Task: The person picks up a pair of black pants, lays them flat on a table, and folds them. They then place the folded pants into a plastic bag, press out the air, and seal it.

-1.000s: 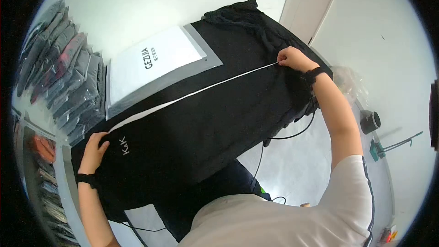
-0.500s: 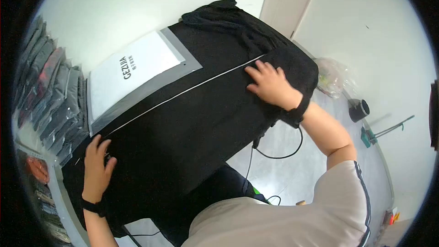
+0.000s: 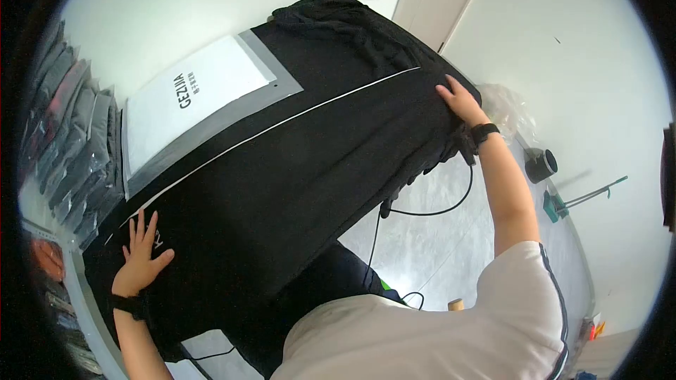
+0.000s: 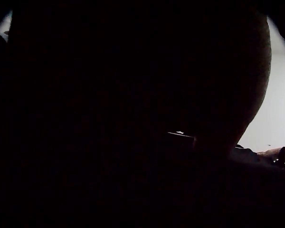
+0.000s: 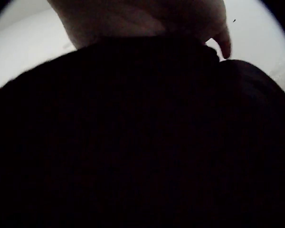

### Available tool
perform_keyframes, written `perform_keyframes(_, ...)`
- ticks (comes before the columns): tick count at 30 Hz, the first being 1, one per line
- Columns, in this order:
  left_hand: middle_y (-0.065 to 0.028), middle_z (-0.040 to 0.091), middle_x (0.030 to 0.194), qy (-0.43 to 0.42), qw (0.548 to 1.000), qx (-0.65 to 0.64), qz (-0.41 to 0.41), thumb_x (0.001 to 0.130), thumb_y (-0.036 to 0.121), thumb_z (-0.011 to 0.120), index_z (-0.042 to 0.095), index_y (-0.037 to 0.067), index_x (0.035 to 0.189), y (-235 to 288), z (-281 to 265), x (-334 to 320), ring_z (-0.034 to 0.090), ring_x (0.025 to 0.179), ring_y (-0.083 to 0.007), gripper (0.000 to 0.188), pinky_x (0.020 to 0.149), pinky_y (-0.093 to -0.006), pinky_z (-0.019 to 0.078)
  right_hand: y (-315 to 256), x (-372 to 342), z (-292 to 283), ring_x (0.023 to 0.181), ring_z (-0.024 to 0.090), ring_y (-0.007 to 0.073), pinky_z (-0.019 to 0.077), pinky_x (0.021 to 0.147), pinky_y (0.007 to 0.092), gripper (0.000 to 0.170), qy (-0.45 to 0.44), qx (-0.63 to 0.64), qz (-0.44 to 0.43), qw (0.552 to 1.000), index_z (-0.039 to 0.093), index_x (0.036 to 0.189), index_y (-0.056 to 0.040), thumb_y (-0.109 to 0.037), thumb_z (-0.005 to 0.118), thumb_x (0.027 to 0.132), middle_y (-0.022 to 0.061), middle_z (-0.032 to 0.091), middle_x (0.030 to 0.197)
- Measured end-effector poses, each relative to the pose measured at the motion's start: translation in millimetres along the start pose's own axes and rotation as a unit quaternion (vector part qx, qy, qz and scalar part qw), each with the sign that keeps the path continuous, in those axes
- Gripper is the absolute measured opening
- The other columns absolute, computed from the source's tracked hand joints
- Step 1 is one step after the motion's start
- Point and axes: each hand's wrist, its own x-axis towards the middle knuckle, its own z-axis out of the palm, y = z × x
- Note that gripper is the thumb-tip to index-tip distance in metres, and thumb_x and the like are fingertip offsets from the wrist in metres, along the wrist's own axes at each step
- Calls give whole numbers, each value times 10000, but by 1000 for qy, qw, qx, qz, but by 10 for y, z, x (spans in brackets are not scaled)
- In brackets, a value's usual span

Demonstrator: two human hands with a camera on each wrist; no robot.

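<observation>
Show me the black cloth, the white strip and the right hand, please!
Black cloth (image 3: pixel 282 190): head view, on its smooth middle.
White strip (image 3: pixel 260 132): head view, about halfway along it.
Right hand (image 3: pixel 465 104): head view, on the back of the hand.

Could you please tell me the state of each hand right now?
Left hand: open, spread on the black cloth.
Right hand: open, touching the black cloth.

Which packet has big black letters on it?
The white packet lying on the black cloth. The stacked packets beside it look mostly grey and show no such letters.
</observation>
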Motion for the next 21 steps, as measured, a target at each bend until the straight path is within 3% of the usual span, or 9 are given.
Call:
perform_keyframes(2, -51, -29, 1565, 1, 1000, 0, -3, 784, 455, 642, 136, 276, 1487, 15, -7, -6, -28, 1427, -347, 885, 1029, -698, 94, 234, 16, -91, 1103, 551, 405, 436, 943, 403, 785, 3, -41, 143, 989, 488, 1228, 82, -575, 582, 808, 270, 577, 1168)
perform_keyframes(4, -72, -34, 1563, -7, 1000, 5, -1, 723, 505, 686, 117, 276, 1489, 33, -26, -22, -30, 1426, -351, 981, 1029, -695, 100, 304, -156, -117, 1041, 578, 417, 459, 892, 441, 781, 135, -115, 213, 961, 560, 1060, 143, -570, 652, 752, 312, 603, 1060)
perform_keyframes(6, -112, -39, 1558, -21, 1000, 0, 12, 583, 544, 774, 92, 267, 1492, 9, -59, 2, -41, 1421, -370, 1170, 1042, -674, 116, 288, -337, -110, 920, 633, 385, 486, 812, 437, 661, 248, -104, 158, 950, 622, 929, 110, -513, 711, 726, 249, 656, 950)
perform_keyframes(8, -133, -44, 1552, -31, 999, 10, 20, 545, 517, 804, 85, 265, 1491, 52, -112, -30, -58, 1416, -378, 1214, 1045, -684, 104, 125, -488, -127, 698, 629, 273, 494, 635, 369, 490, 191, 87, 171, 963, 648, 781, 43, -435, 742, 732, 142, 658, 797)
perform_keyframes(10, -140, -16, 1551, -23, 999, 7, 25, 560, 534, 792, 92, 271, 1489, 70, -134, -61, -40, 1417, -376, 1193, 1052, -674, 102, 356, -471, -14, 564, 528, 151, 420, 511, 286, 331, 26, 395, 278, 875, 648, 794, -27, -348, 726, 781, 48, 609, 731)
perform_keyframes(12, -153, 11, 1549, -4, 999, -4, 41, 593, 532, 778, 125, 259, 1487, -37, -53, -57, -25, 1418, -377, 1140, 1056, -654, 122, 163, -549, 4, 537, 485, 118, 352, 468, 254, 234, 43, 530, 266, 804, 644, 845, -73, -296, 709, 812, 16, 605, 723)
perform_keyframes(16, -173, 141, 1530, 86, 976, -151, 135, 734, 413, 726, 252, 195, 1463, -196, -67, -416, 56, 1421, -359, 897, 1103, -549, 152, 296, -349, -51, 706, 575, 135, 391, 557, 242, 257, -53, 607, 267, 747, 643, 978, -100, -286, 713, 816, -5, 664, 901)
perform_keyframes(18, -171, 188, 1517, 131, 977, -130, 110, 772, 377, 695, 293, 181, 1447, -274, -48, -713, 87, 1418, -357, 809, 1108, -534, 150, 268, -289, -134, 839, 598, 166, 425, 628, 278, 307, -60, 557, 318, 765, 634, 1051, -99, -302, 698, 830, 16, 659, 1026)
perform_keyframes(21, -166, 255, 1498, 176, 980, -86, 40, 828, 327, 645, 358, 158, 1418, -306, 61, -1102, 130, 1413, -351, 677, 1112, -521, 148, 128, -258, -202, 1003, 569, 235, 441, 815, 365, 434, -60, 618, 288, 729, 575, 1162, -25, -345, 633, 874, 78, 607, 1163)
